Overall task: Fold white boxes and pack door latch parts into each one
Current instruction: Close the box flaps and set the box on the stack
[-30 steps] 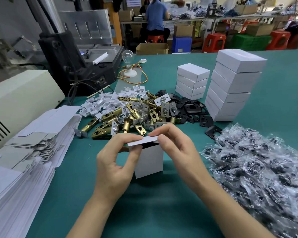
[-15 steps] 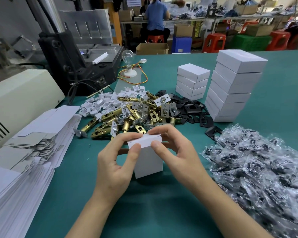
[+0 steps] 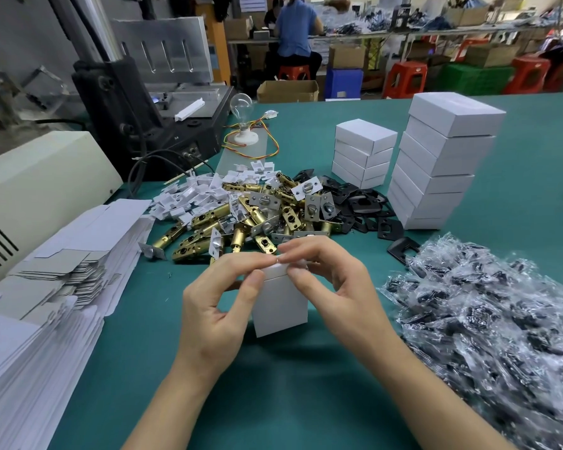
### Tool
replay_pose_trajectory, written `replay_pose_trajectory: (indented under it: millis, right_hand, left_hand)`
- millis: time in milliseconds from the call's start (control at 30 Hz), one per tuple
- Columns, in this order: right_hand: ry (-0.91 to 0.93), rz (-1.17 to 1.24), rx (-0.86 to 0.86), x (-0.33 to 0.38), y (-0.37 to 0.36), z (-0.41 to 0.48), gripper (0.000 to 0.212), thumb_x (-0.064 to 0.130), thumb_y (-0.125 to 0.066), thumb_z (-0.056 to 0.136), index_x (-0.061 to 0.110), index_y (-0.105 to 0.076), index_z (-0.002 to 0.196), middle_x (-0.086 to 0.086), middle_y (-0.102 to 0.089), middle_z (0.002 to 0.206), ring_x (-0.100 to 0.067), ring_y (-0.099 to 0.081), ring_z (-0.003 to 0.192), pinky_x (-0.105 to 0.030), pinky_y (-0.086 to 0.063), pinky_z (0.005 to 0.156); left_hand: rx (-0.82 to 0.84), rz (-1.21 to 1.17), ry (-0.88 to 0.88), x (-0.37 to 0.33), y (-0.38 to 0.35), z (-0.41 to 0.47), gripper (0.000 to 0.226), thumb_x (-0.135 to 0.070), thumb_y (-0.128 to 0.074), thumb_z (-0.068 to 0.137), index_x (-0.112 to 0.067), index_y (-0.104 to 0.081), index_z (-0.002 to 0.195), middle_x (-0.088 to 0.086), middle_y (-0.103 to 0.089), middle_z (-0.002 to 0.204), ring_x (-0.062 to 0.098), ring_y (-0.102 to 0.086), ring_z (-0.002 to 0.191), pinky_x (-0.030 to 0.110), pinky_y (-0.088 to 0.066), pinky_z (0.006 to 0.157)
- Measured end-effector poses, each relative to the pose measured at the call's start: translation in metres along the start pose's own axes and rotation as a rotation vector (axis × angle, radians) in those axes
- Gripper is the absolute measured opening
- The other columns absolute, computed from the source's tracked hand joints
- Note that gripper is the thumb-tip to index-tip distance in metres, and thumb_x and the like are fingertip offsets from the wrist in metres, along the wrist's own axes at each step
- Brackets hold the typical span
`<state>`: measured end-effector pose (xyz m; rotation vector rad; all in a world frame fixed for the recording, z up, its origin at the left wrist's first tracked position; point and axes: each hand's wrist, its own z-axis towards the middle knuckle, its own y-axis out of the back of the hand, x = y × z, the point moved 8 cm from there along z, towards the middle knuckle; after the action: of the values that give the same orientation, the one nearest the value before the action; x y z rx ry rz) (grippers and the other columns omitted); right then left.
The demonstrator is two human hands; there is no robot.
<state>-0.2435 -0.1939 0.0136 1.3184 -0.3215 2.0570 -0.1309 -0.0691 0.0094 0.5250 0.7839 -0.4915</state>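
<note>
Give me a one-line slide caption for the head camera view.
Left hand and right hand pinch the top flap of an upright white box, brass latches piled behind.

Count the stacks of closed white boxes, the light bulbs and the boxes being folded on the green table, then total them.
Stacks of closed boxes: 2, the short stack and the tall stack
Light bulb: 1
Box being folded: 1
Total: 4

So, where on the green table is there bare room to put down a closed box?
Bare green table lies right of the tall box stack, and between the flat box blanks and the left hand. Crowded: the latch bolts ahead and the bagged parts at right.
</note>
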Motion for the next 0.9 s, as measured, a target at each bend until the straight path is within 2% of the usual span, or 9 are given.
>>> replay_pose_trajectory:
  millis: [167, 300, 667, 733, 800, 833, 900]
  right_hand:
    - [0.027, -0.028, 0.016, -0.001, 0.004, 0.0, 0.018, 0.006, -0.064, 0.095, 0.016, -0.076, 0.103, 0.007, -0.071, 0.115, -0.023, -0.065, 0.119, -0.038, -0.055, 0.096]
    - [0.053, -0.096, 0.03, -0.001, 0.008, 0.001, 0.013, 0.012, -0.069, 0.095, 0.017, -0.078, 0.103, 0.007, -0.071, 0.116, -0.022, -0.067, 0.115, -0.044, -0.056, 0.093]
    - [0.125, -0.183, 0.048, -0.002, 0.008, 0.002, 0.008, 0.011, -0.077, 0.09, 0.014, -0.079, 0.097, 0.006, -0.072, 0.114, -0.018, -0.069, 0.108, -0.043, -0.057, 0.083]
    - [0.098, -0.155, 0.033, -0.005, 0.008, 0.002, 0.008, 0.012, -0.076, 0.091, 0.015, -0.079, 0.098, 0.006, -0.072, 0.115, -0.017, -0.069, 0.109, -0.039, -0.059, 0.082]
    - [0.07, -0.138, 0.009, -0.008, 0.009, 0.001, 0.012, 0.013, -0.074, 0.092, 0.018, -0.079, 0.101, 0.009, -0.071, 0.117, -0.014, -0.068, 0.113, -0.032, -0.059, 0.083]
    - [0.063, -0.151, 0.0, -0.008, 0.009, 0.0, 0.016, 0.014, -0.072, 0.092, 0.02, -0.078, 0.106, 0.011, -0.071, 0.12, -0.013, -0.066, 0.117, -0.029, -0.059, 0.083]
    - [0.036, -0.183, -0.004, -0.011, 0.008, 0.0, 0.033, 0.019, -0.073, 0.092, 0.026, -0.07, 0.124, 0.015, -0.067, 0.127, -0.013, -0.063, 0.121, -0.031, -0.059, 0.084]
  left_hand:
    - [0.017, 0.033, -0.056, -0.001, 0.003, -0.001, 0.022, -0.024, -0.059, 0.103, -0.021, -0.077, 0.115, -0.01, -0.075, 0.118, 0.021, -0.071, 0.115, 0.029, -0.056, 0.093]
    - [0.038, 0.072, -0.102, -0.003, 0.005, 0.0, 0.023, -0.025, -0.061, 0.102, -0.02, -0.077, 0.117, -0.007, -0.075, 0.122, 0.018, -0.071, 0.118, 0.031, -0.055, 0.099]
    - [0.06, 0.11, -0.141, 0.001, 0.006, -0.004, 0.026, -0.03, -0.069, 0.098, -0.023, -0.077, 0.121, -0.01, -0.075, 0.127, 0.012, -0.071, 0.12, 0.025, -0.057, 0.098]
    - [0.073, 0.087, -0.053, 0.007, 0.004, -0.005, 0.039, -0.036, -0.073, 0.095, -0.034, -0.071, 0.134, -0.014, -0.076, 0.119, 0.009, -0.073, 0.11, 0.02, -0.057, 0.092]
    - [0.149, 0.063, 0.122, 0.02, -0.005, -0.009, 0.064, -0.035, -0.078, 0.091, -0.056, -0.052, 0.146, -0.012, -0.077, 0.102, 0.009, -0.075, 0.094, 0.013, -0.055, 0.082]
    - [0.193, 0.048, 0.191, 0.026, -0.01, -0.01, 0.074, -0.032, -0.079, 0.09, -0.062, -0.044, 0.147, -0.013, -0.076, 0.1, 0.009, -0.076, 0.092, 0.011, -0.054, 0.078]
    - [0.197, 0.004, 0.269, 0.035, -0.013, -0.011, 0.077, -0.031, -0.08, 0.088, -0.062, -0.04, 0.147, -0.018, -0.076, 0.104, 0.008, -0.075, 0.095, 0.013, -0.056, 0.075]
